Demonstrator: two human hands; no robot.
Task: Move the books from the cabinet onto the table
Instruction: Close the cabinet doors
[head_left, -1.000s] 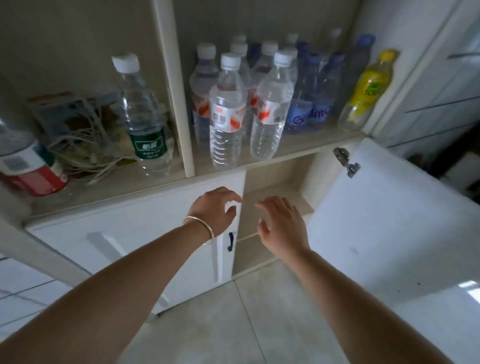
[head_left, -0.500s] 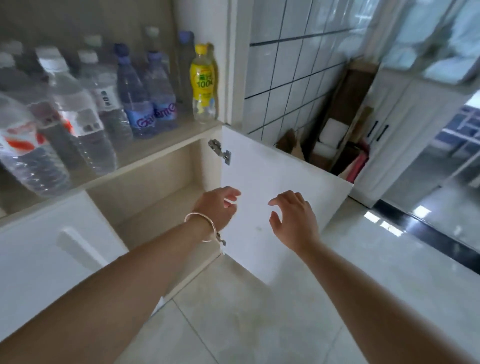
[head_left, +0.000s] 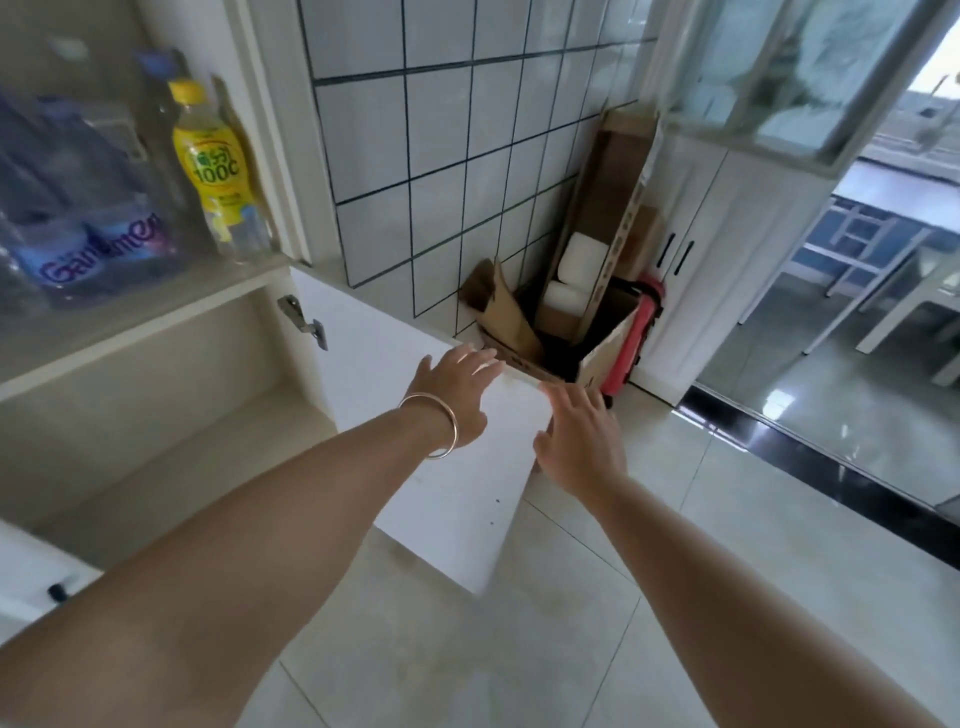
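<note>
A: Two hands are out in front of me, and no book shows anywhere I can see. The cabinet (head_left: 156, 415) stands at the left edge; the lower compartment I look into holds only bare shelves.

B: So which way do the books point?

A: I cannot tell; none are in sight. On the shelf above stand blue-labelled water bottles (head_left: 93, 254) and, at its right end, a yellow drink bottle (head_left: 215, 166), upright.

B: And the door?

A: The white cabinet door (head_left: 447, 467) hangs swung wide to the right on its hinge (head_left: 304, 325). My left hand (head_left: 454, 397), bangle (head_left: 441, 423) on the wrist, lies with straight fingers against the door's top edge, holding nothing. My right hand (head_left: 582, 439) is just beside the door's far corner, fingers spread and loose, gripping nothing.

B: Beyond that?

A: A cardboard box (head_left: 592, 358) sits in the tiled corner, and a white table (head_left: 914, 306) stands far right.
</note>
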